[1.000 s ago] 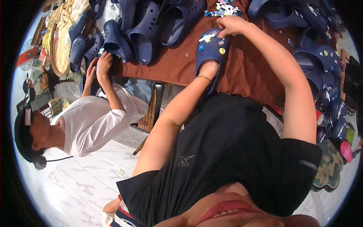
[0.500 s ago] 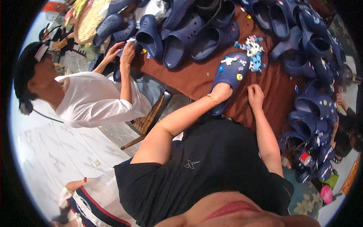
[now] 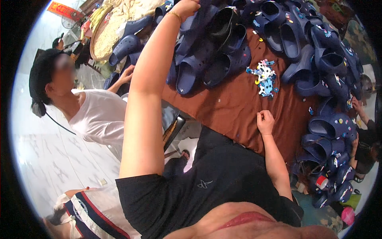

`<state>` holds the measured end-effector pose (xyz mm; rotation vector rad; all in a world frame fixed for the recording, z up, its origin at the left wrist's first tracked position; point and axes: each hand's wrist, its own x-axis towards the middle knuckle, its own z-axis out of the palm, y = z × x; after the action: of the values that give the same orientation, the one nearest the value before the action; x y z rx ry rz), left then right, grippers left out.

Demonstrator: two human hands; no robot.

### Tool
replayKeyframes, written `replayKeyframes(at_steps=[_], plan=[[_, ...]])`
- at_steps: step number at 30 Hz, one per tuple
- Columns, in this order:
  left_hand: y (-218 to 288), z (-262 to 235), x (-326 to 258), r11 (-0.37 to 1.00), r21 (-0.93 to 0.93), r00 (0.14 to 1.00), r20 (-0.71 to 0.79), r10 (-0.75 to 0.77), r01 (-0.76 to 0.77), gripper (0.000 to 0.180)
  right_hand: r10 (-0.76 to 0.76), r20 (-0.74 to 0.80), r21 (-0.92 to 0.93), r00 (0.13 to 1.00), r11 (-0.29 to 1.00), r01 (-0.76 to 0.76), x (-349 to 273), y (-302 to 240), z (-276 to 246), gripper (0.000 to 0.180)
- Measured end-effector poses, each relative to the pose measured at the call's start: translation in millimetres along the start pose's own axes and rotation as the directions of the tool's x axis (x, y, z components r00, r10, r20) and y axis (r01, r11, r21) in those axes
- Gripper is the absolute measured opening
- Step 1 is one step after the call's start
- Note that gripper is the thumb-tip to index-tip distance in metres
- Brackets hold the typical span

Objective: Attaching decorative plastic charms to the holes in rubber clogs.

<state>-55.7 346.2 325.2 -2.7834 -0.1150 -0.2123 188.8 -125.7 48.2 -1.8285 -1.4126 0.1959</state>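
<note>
My left hand (image 3: 185, 8) is stretched far out to the upper edge, over the navy clogs. Its fingers look curled, but the frame edge cuts them off and what they grip cannot be made out. On the brown cloth (image 3: 227, 111), my right hand (image 3: 266, 122) rests closed, fingertips pressed together; anything inside is hidden. Beyond it lies a small heap of blue, white and black shoe charms (image 3: 266, 77). Nearest that heap on the left are a navy clog (image 3: 187, 75) and another clog (image 3: 229, 65), both turned with their openings up.
Many navy clogs (image 3: 318, 85) line the right side, several with charms. At left sits a person in white (image 3: 97, 115), one hand by the clogs. A round tray (image 3: 106, 44) of pale pieces stands behind. Another person's hand (image 3: 354, 137) shows at far right, near a red-and-white can (image 3: 322, 182).
My left hand has gone from inside the charm-covered clog in the middle to the far upper left. That clog has left the middle of the cloth. My right hand stays nearly in place, closed.
</note>
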Motion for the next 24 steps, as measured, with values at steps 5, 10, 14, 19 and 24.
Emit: replayKeyframes(at_steps=[5, 10, 14, 19, 24], plan=[[55, 22, 13, 0.163, -0.709, 0.414, 0.196, -0.889, 0.686, 0.045, -0.013, -0.049, 0.061, 0.999, 0.998, 0.016, 0, -2, -2, 0.012], [98, 1, 22, 0.138, -0.730, 0.374, 0.171, -0.912, 0.669, 0.054, 0.127, -0.011, 0.146, 0.992, 0.981, -0.124, 6, 4, -8, 0.011], [143, -38, 38, 0.211, -0.846, 0.305, -0.060, -0.950, 0.490, 0.051, 0.303, -0.160, 0.344, 0.939, 0.909, -0.235, 38, 38, -17, 0.018], [245, -154, 43, 0.543, -0.836, 0.342, -0.535, -0.773, -0.078, 0.044, 0.542, -0.346, 0.347, 0.766, 0.832, -0.432, 110, 102, -29, 0.032], [307, -264, 22, 0.743, -0.518, 0.017, -0.825, -0.565, -0.424, 0.039, 0.556, -0.387, 0.286, 0.736, 0.831, -0.478, 192, 132, -35, 0.039]])
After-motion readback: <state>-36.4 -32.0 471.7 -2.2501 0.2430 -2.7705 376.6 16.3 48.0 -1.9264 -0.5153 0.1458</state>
